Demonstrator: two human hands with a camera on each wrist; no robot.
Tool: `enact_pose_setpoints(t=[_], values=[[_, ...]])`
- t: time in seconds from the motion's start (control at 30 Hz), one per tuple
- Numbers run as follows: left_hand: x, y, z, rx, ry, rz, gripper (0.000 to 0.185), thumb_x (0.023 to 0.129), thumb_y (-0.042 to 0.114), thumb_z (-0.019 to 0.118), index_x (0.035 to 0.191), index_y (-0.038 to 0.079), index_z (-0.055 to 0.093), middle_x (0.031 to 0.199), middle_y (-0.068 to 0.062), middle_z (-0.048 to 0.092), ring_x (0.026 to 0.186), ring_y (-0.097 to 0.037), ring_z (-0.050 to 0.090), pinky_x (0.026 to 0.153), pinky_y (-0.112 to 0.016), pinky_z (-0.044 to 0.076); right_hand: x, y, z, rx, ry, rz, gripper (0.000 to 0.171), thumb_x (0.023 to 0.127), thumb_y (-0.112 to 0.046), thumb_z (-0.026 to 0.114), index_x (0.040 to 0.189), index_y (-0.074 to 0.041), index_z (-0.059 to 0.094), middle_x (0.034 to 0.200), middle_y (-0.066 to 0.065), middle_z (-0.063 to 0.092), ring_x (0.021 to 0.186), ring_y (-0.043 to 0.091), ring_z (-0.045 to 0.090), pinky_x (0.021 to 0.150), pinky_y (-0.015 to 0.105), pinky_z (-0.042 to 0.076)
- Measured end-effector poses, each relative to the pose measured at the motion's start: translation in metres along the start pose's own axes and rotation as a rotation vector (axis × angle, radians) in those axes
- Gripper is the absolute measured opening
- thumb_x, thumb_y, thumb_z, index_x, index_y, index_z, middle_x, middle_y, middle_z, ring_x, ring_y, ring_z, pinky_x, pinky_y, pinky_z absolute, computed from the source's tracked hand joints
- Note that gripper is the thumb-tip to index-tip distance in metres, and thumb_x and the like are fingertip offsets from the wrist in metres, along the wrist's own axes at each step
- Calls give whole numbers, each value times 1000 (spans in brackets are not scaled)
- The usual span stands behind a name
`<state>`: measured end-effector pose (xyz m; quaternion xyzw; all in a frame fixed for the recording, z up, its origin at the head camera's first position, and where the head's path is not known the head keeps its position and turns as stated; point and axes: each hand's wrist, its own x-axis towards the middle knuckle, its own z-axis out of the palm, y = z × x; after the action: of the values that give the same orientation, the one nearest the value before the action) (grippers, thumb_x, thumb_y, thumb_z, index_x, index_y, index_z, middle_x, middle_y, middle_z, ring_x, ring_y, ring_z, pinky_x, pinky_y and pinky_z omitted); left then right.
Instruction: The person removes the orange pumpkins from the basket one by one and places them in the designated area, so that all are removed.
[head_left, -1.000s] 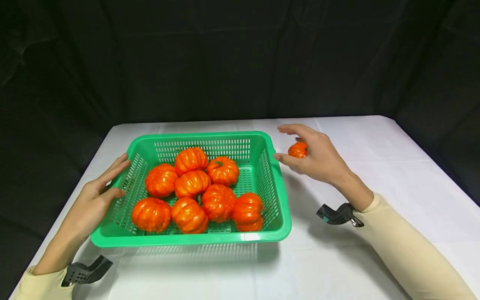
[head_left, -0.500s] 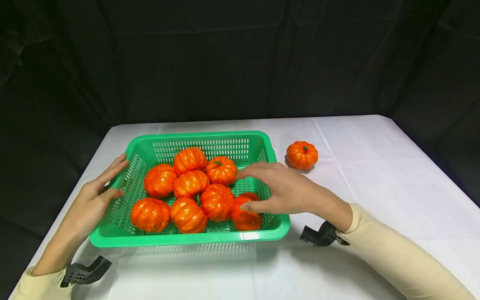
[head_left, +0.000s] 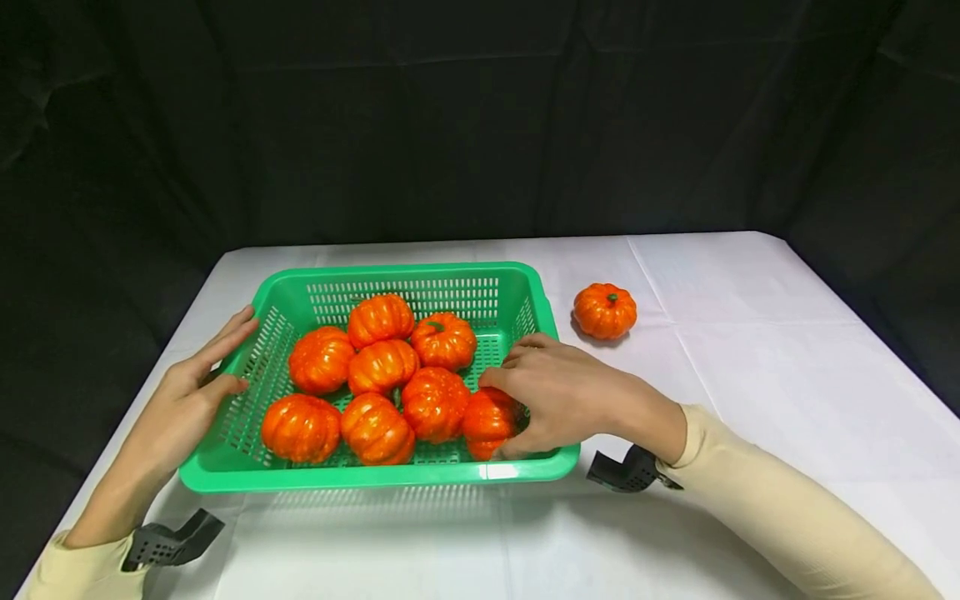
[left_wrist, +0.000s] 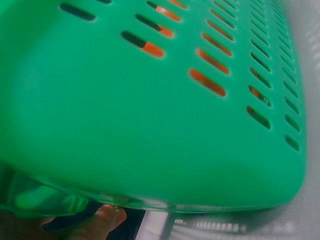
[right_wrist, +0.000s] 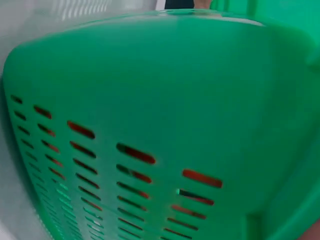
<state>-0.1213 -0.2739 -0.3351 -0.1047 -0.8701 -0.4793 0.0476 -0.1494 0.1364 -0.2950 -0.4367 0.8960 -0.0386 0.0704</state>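
Note:
A green plastic basket [head_left: 360, 480] with slotted walls holds several glossy orange pumpkins [head_left: 302, 428]. My left hand [head_left: 177, 410] rests at the basket's left rim, fingers fairly straight and thumb just over the edge. Inside the front right corner, my right hand [head_left: 562, 395] grips a small pumpkin [head_left: 486, 423], its thumb in front and fingers behind; part of the pumpkin is hidden by the hand. In the left wrist view, fingertips [left_wrist: 106, 219] show beside the basket's wall [left_wrist: 140, 135]. The right wrist view is mostly filled by the basket's outer wall [right_wrist: 165, 90].
Another orange pumpkin [head_left: 604, 311] with a green stem stands on the white-covered table [head_left: 780, 333], right of the basket. A black cloth [head_left: 480, 117] hangs behind the table.
My right hand has moved left from beside the lone pumpkin, leaving it on the table, then into the basket, and now grips the front right pumpkin. The left hand stays put.

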Motion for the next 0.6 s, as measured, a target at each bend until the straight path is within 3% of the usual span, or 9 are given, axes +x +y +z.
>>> enact_pose_setpoints(t=[0.17,0.3,0.4,0.6], values=[[0,-1,1,6,1,1,65,101,-4,46,163,13,36,171,2,21,156,-32,16,121,-62,11,0,0,2,33,11,16,63,79,-54,83,126,-13,70,106,-5,72,110,22,63,116,47,32],[0,-1,1,1,-2,-1,65,101,-4,46,163,12,35,172,1,19,156,-33,14,120,-66,10,-1,1,3,83,57,23,65,77,-51,84,128,-13,70,119,-2,71,117,25,60,115,47,33],[0,-1,0,-3,-4,-1,65,102,-3,46,163,12,34,172,1,18,156,-34,14,119,-68,10,-1,1,4,105,100,9,65,75,-48,84,129,-13,69,118,-2,68,112,25,60,112,46,36],[0,-1,1,-16,-8,2,65,102,-4,46,164,12,34,172,0,18,156,-35,13,119,-68,9,0,0,5,158,148,17,63,73,-44,83,129,-20,66,112,-5,58,99,13,55,92,38,45]])
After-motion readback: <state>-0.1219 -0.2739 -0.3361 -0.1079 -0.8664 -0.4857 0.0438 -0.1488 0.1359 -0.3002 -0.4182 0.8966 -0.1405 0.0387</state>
